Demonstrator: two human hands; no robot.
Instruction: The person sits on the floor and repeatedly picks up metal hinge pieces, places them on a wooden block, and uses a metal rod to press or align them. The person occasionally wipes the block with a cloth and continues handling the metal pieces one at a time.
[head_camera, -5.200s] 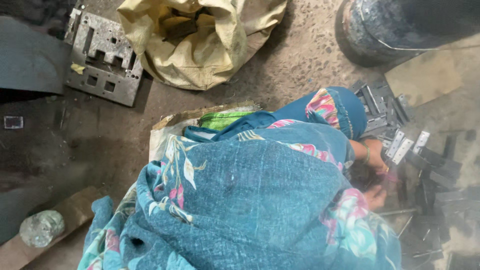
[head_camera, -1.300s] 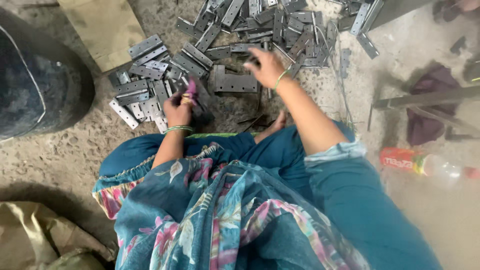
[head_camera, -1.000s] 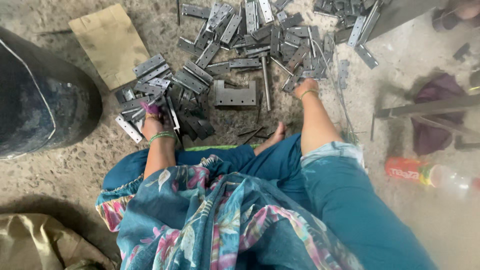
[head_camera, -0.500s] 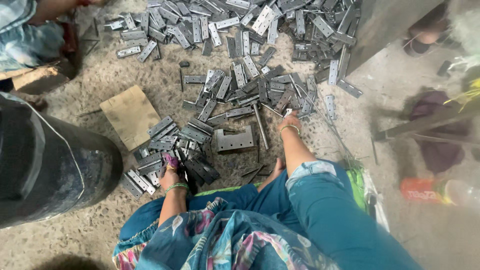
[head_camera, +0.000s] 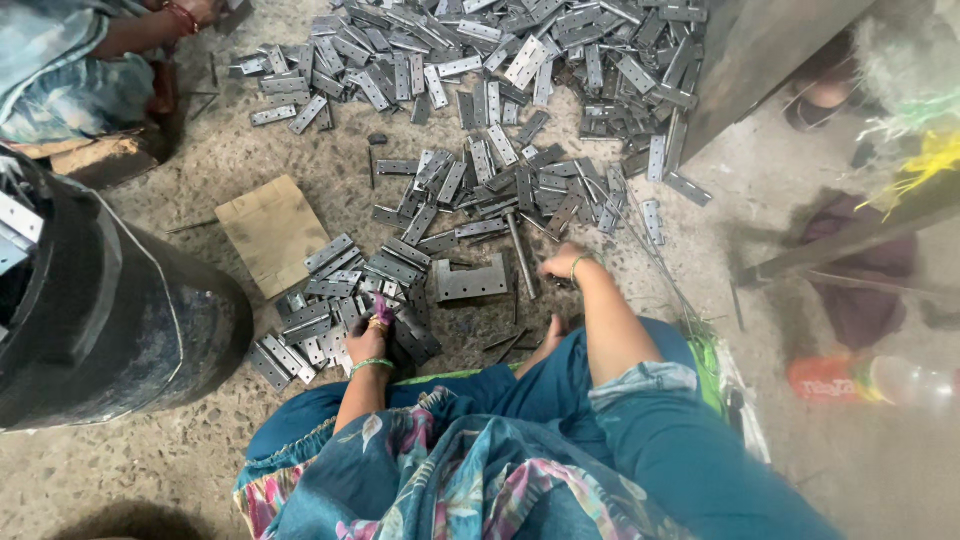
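I sit on a concrete floor in teal floral clothes, facing a large scatter of grey metal hinge plates (head_camera: 480, 90). My left hand (head_camera: 368, 338), with a green bangle and a pink wrap on one finger, presses down with curled fingers on a hinge plate in the near stack (head_camera: 330, 290). My right hand (head_camera: 560, 262) reaches forward to the floor beside a steel rod (head_camera: 520, 255) and some thin pins; its grip is hidden. A notched grey metal block (head_camera: 470, 280) lies between my hands.
A big black drum (head_camera: 120, 320) stands close on the left. A cardboard piece (head_camera: 272, 232) lies past it. Another person (head_camera: 90, 60) sits at the top left. A plastic bottle (head_camera: 880, 380) and dark cloth (head_camera: 860, 290) lie on the right, under a metal sheet (head_camera: 760, 60).
The view has swung from my lap up to the hinge pile. My right hand has moved from above the notched block to the floor on its right; my left hand stays on the near stack.
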